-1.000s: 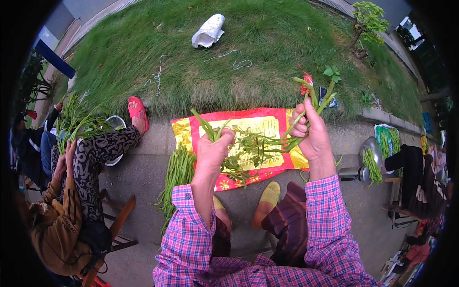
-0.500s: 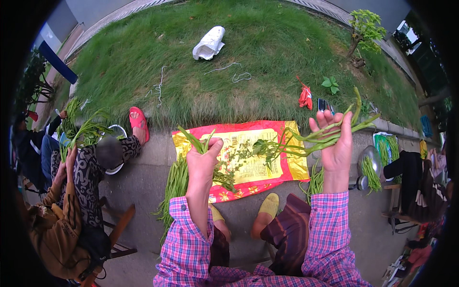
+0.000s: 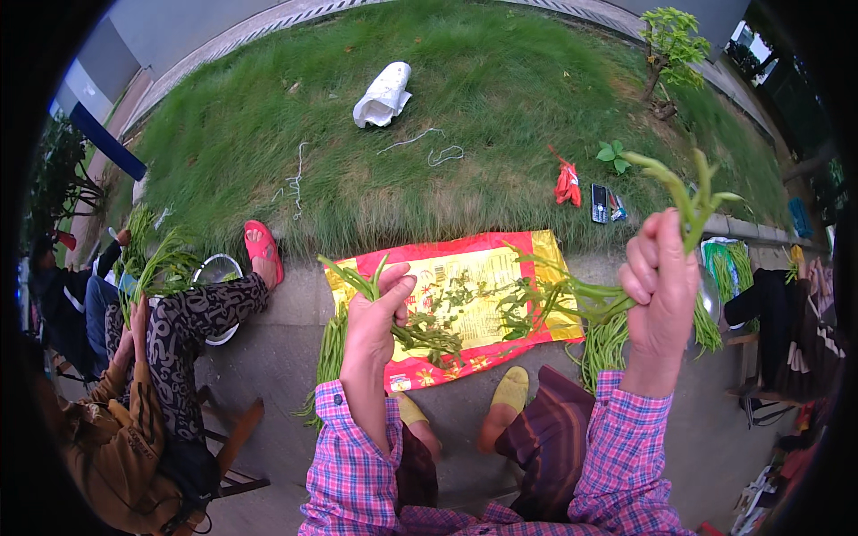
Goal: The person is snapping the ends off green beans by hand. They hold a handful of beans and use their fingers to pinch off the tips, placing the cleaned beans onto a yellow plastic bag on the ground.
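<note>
My left hand [image 3: 371,326] is closed around a bunch of green vegetable stems [image 3: 365,282], whose cut-looking ends poke up past the thumb and whose leafy ends hang to the right. My right hand [image 3: 661,295], raised higher, is wrapped round a longer bunch of green stems [image 3: 686,201]. Thick ends rise above that fist, while thin leafy ends trail left over a red and yellow plastic sack [image 3: 465,364] on the ground. Leafy scraps [image 3: 456,293] are scattered on the sack. Piles of stems lie at its left [image 3: 330,357] and at its right [image 3: 605,347].
Beyond the paving is grass with a white bag [image 3: 384,94], a red bag [image 3: 567,183] and a phone [image 3: 600,204]. At left, a seated person [image 3: 134,384] holds stems beside a metal basin [image 3: 217,270]. Another person [image 3: 786,308] sits at right.
My right hand has gone from loosely open under its stems to closed round them, shifting right and turning the thick ends upright. My left hand keeps its bunch, slightly lower.
</note>
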Available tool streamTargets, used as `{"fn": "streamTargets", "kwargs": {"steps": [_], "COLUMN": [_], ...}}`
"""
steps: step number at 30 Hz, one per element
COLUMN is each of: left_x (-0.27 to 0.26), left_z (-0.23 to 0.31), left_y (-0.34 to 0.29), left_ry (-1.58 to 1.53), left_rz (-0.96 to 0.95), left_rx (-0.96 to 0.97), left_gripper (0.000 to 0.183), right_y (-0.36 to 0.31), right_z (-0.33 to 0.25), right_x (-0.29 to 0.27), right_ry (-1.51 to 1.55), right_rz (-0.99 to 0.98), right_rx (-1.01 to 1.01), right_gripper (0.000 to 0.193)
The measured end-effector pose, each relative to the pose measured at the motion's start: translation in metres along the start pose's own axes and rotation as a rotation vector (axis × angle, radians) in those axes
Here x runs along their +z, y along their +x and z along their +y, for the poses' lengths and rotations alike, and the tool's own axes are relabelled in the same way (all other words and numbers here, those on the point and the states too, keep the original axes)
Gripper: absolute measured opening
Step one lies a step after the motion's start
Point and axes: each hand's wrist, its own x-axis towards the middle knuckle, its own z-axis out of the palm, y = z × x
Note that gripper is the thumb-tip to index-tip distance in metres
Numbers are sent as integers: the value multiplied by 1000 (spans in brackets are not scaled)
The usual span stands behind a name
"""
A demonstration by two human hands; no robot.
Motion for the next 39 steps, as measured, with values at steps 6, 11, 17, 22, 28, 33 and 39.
{"fn": "streamTargets", "kwargs": {"steps": [6,11,17,22,28,33,39], "left_x": [-6,3,13,20,14,19,25], "left_z": [-3,-11,-12,-16,-15,-12,-23], "left_y": [6,9,-4,-1,-3,-6,-6], "left_ry": [-333,-437,-355,-375,-299,-136,135], "left_rz": [-86,-190,-365,-406,-358,-267,-294], "left_rx": [-181,-225,-216,-195,-181,-132,-38], "left_gripper": [40,50,56,53,54,49,37], "right_y": [-8,-36,-51,-48,-46,-42,-31], "right_z": [89,130,155,159,167,171,168], "right_x": [13,44,56,51,51,44,40], "right_ry": [-260,-174,-185,-219,-253,-374,-329], "right_rz": [-62,-213,-296,-460,-422,-305,-164], "right_rx": [467,670,643,566,481,444,467], "right_gripper": [21,30,20,21,18,16,14]}}
